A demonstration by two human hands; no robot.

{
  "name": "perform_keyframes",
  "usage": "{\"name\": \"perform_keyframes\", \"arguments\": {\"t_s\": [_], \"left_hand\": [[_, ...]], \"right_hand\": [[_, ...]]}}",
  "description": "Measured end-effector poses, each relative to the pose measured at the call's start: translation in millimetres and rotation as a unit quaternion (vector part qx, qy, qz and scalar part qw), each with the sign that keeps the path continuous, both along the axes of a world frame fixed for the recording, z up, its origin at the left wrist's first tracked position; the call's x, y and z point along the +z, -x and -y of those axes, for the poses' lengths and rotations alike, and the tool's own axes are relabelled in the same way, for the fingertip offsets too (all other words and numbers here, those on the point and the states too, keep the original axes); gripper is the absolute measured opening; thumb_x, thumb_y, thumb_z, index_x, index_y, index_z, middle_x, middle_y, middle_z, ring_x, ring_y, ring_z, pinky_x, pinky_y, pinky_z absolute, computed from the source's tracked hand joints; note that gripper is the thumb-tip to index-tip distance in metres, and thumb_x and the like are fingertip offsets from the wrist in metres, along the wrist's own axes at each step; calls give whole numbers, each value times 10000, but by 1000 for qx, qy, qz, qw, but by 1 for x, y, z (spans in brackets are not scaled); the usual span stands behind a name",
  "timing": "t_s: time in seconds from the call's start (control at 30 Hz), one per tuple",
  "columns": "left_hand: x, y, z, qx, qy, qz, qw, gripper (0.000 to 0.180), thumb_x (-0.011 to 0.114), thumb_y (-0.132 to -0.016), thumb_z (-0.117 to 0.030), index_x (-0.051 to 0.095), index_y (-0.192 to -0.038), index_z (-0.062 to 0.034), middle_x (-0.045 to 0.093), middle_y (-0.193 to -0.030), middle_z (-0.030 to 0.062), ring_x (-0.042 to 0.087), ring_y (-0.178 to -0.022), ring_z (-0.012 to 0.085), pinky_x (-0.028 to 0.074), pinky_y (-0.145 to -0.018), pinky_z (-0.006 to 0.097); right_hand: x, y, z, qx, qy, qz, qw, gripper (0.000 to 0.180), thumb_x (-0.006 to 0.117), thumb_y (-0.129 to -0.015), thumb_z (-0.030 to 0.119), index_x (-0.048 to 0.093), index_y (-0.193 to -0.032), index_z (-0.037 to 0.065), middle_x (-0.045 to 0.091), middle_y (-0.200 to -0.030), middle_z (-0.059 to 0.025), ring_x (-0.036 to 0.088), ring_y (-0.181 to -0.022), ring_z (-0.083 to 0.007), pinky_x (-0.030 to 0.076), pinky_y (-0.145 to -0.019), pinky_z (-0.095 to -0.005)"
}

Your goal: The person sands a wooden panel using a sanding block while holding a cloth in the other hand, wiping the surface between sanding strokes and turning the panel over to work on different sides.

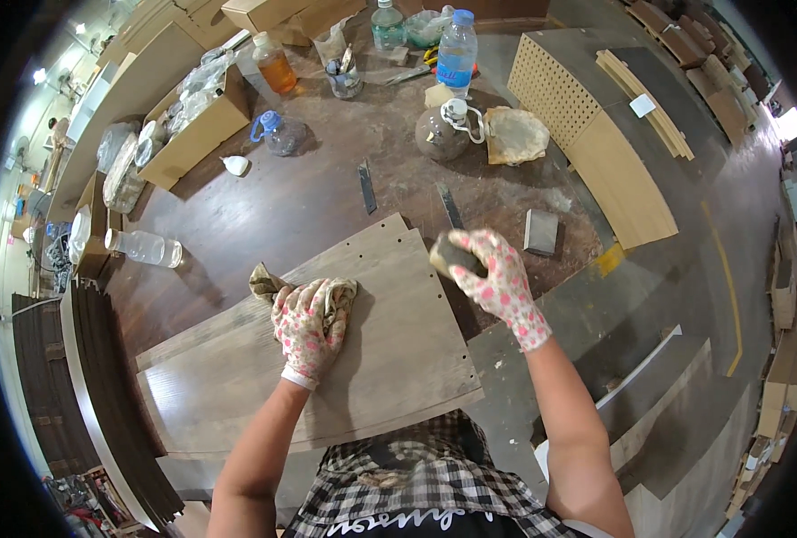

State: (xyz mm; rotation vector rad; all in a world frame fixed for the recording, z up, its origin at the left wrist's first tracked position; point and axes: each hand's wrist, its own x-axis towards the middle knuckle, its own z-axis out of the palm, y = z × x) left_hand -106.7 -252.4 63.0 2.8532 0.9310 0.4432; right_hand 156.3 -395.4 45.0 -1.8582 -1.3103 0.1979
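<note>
My left hand (303,334), in a white glove with pink dots, presses a crumpled, stained rag (338,303) onto a grey wood-grain board (398,336). The board has small dark holes along its right edge and lies over another similar panel (304,269) at the near side of the table. My right hand (504,285), gloved the same way, is closed round a dark grey block (455,257), which looks like a sanding block. That hand is by the board's right edge; whether the block touches the board I cannot tell. A second grey block (540,232) lies farther right.
Two dark flat strips (366,186) lie beyond the board on the brown table (327,184). Around them are a clear bottle (146,248), a blue-handled jug (280,134), a white-capped jug (443,131), a water bottle (456,56) and a carton of plastic (197,125). A perforated panel (587,134) stands right.
</note>
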Motion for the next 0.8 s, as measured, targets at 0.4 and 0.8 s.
{"name": "perform_keyframes", "arguments": {"t_s": [0.4, 0.8], "left_hand": [[1, 1, 1, -8, -3, 2, 1000, 493, 629, -742, -215, 529, -1203, -76, 543, -1174, 107, 466, -1135, 293, 257, -1047, 472], [-4, 3, 0, -5, -22, -6, 1000, 480, 623, -751, -234, 538, -1200, -85, 552, -1170, 99, 471, -1130, 287, 261, -1048, 471]], "right_hand": [[6, 19, 66, 23, 23, -79, 996, 441, 719, -732, 234, 603, -1141, 118, 601, -1087, -116, 578, -1023, -296, 476, -878, -399], [3, 13, -6, -50, 9, -42, 998, 374, 704, -751, 227, 630, -1095, 100, 615, -1023, -108, 585, -979, -272, 473, -853, -370]]}}
